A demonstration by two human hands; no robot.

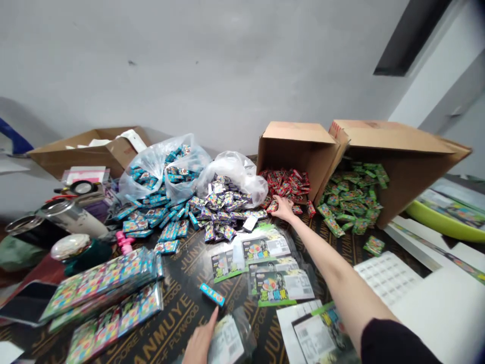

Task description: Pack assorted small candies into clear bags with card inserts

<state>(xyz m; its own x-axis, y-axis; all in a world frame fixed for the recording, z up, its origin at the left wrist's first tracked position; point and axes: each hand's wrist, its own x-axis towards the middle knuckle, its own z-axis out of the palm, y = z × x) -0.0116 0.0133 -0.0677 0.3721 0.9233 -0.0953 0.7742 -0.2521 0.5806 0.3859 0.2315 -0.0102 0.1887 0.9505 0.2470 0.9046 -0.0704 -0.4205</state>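
My right hand (pixel 282 208) reaches to the mouth of the middle cardboard box, its thumb and fingers closed around a red candy packet (pixel 272 206) at the front of the red pile (pixel 288 183). Low in the view, my left hand (pixel 200 341) has its index finger stretched out. That fingertip is at the lower end of a small blue candy box (pixel 212 294) lying on the dark board. Beside the left hand lies a clear printed bag (pixel 229 339); its near part is cut off. More printed bags (pixel 280 283) lie overlapping between my hands.
Purple packets (pixel 223 207) and blue packets (pixel 155 212) spill from plastic bags at the back. Green packets (pixel 352 197) fill the mouth of a right-hand cardboard box (pixel 401 151). Flat filled packs (pixel 113 323), tumblers (pixel 71 217) and a phone (pixel 26 302) stand left. A white sticker sheet (pixel 386 275) lies right.
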